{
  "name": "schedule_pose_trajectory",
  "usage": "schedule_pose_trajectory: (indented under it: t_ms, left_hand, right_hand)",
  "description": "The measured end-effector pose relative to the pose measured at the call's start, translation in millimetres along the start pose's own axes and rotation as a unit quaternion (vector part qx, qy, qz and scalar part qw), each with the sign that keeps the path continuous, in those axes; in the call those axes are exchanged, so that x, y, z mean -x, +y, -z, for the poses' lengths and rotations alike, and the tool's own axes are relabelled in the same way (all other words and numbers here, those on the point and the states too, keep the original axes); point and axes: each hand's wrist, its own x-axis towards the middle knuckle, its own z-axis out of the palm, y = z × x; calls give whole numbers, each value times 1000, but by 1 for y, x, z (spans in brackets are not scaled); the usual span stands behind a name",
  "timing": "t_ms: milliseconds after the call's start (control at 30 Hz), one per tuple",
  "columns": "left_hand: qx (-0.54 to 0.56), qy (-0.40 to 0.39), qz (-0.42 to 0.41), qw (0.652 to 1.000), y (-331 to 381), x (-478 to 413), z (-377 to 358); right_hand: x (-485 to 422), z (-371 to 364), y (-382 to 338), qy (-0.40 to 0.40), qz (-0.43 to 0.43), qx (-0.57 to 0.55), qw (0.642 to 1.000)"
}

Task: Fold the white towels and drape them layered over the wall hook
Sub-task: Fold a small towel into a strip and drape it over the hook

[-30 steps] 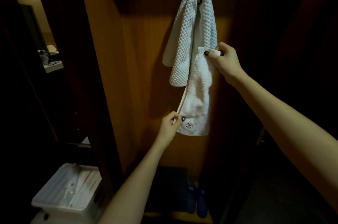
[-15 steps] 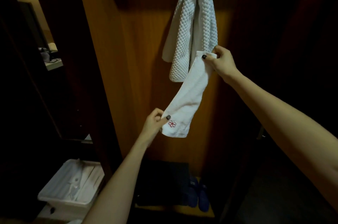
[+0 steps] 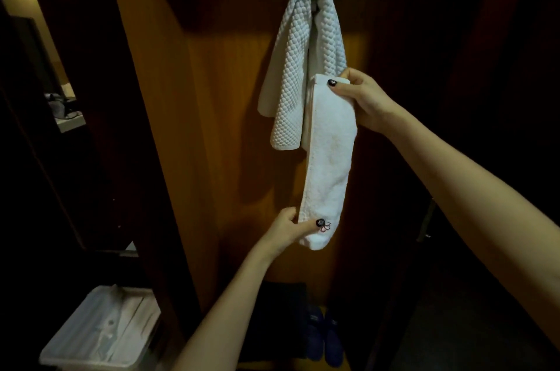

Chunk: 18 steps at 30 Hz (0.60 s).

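Hanging stretched just below the wall hook (image 3: 315,6), the smooth folded towel (image 3: 328,158) runs long and narrow. Its top end overlaps the waffle towel (image 3: 303,67) already draped over that hook. Right hand (image 3: 366,100) pinches the top end, thumb on the front. Left hand (image 3: 288,231) pinches the bottom end, thumb beside a small red embroidered mark (image 3: 326,226). Wood panel (image 3: 212,128) carries the hook. Far below the hook are dark slippers (image 3: 324,337); down-left of it is a white bin (image 3: 100,334).
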Motion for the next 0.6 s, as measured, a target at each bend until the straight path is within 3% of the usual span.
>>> schedule_pose_trajectory:
  t_ms: [333, 433, 600]
  left_hand:
    - [108, -31, 3, 994, 29, -27, -22]
    - [91, -65, -17, 994, 47, -36, -25]
    - [39, -50, -1, 998, 51, -41, -36]
  right_hand:
    - [5, 26, -16, -9, 25, -59, 998]
    - [5, 33, -20, -25, 27, -57, 998]
    - [4, 41, -20, -9, 29, -36, 999]
